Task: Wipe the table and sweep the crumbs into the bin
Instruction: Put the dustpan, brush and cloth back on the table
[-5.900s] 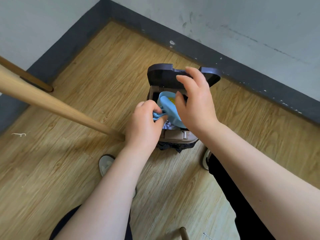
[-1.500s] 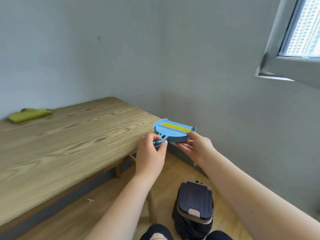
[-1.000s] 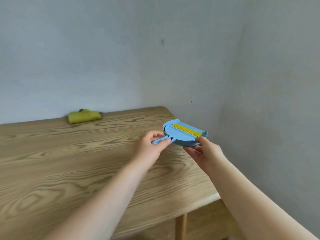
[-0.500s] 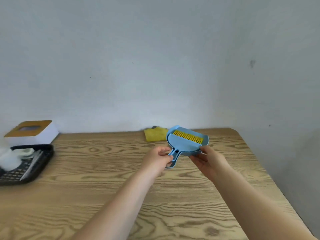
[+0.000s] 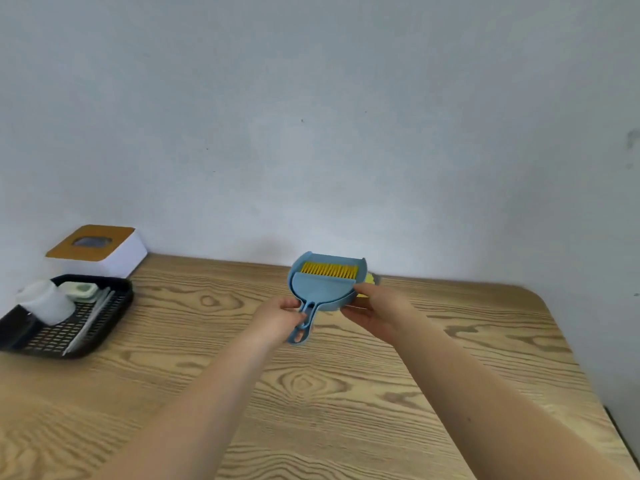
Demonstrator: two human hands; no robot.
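Note:
Above the wooden table [image 5: 311,393] I hold a small blue dustpan [image 5: 320,289] with a yellow-bristled brush [image 5: 329,270] nested inside it. My left hand [image 5: 277,315] grips the blue handles at the near end. My right hand [image 5: 377,313] supports the pan's right side from beneath, thumb on its rim. A yellow cloth [image 5: 370,279] lies against the back wall, mostly hidden behind the pan. The bin is out of view.
A black slotted tray [image 5: 79,327] with a white cup [image 5: 46,303] and a small green dish [image 5: 81,291] sits at the table's left. Behind it stands a white tissue box [image 5: 100,252] with a brown top. The wall runs along the table's far edge.
The view has turned from the floor bin to the table and swung left. Both hands keep the dustpan set and have carried it farther over the table, toward the back.

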